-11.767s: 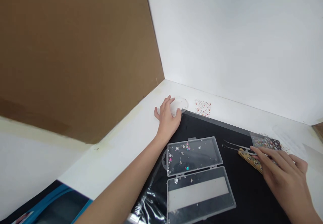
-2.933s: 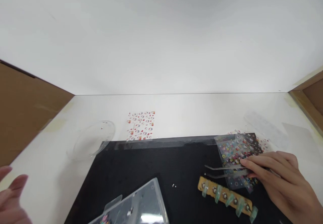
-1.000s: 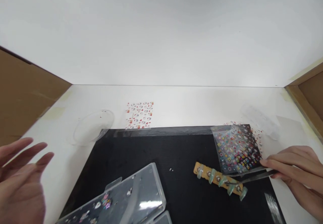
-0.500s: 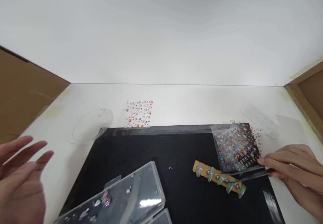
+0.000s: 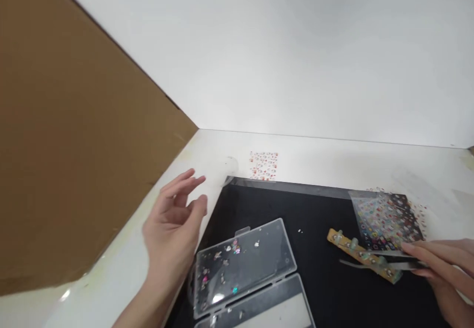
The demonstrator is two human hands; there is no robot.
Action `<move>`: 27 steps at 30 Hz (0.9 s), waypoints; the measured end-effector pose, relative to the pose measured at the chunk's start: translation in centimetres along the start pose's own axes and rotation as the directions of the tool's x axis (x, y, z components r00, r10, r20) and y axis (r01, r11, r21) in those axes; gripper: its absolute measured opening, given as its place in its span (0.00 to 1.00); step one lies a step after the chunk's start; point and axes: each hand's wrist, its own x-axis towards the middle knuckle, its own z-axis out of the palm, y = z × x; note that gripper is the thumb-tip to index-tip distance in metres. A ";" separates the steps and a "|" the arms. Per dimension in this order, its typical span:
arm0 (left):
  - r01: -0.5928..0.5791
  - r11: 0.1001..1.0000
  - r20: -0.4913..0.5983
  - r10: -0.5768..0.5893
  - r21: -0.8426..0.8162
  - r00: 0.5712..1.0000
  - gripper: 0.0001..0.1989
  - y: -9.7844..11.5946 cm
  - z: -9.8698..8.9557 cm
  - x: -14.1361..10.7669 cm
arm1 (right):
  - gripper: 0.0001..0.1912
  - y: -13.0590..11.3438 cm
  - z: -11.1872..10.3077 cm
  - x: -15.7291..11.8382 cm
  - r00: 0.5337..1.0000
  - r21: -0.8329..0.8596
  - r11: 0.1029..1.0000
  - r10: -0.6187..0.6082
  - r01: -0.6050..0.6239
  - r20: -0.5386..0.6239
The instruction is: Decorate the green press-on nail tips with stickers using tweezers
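Note:
My left hand (image 5: 176,224) hovers above the left edge of the open clear plastic case (image 5: 259,264), holding nothing, its fingers curved and apart. Small rhinestones and charms (image 5: 236,246) lie scattered inside the case. Metal tweezers (image 5: 403,266) are gripped in my right hand (image 5: 446,264), with their two arms spread. The tweezers extend over a tan strip (image 5: 335,236) that carries a row of greenish translucent nail tips (image 5: 354,243). Whether the tweezers touch the strip I cannot tell.
Under the case and strip lies a black mat (image 5: 311,204). Sticker sheets (image 5: 385,214) overlap its back right corner, and another sticker sheet (image 5: 263,166) sits behind it. Two tiny bits (image 5: 300,231) rest on the mat. A brown board (image 5: 92,135) walls the left side.
The view has turned left, so the mat and its items appear further right. My left hand has come in from the left edge toward the case. The tweezers' arms are spread wider.

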 end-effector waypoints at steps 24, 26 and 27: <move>-0.385 0.863 0.025 0.399 0.327 0.917 0.16 -5.1 1.3 2.8 | 0.18 -7.7 2.5 8.4 0.952 -0.355 0.902 -0.293 0.246 -0.086; -0.350 0.873 0.000 0.372 0.339 0.928 0.16 -5.0 1.2 2.9 | 0.16 -7.5 2.1 8.5 0.950 -0.358 0.894 -0.307 0.269 -0.054; -0.332 0.880 -0.010 0.357 0.339 0.934 0.16 -5.0 1.2 2.9 | 0.15 -7.4 2.0 8.6 0.950 -0.360 0.891 -0.310 0.276 -0.038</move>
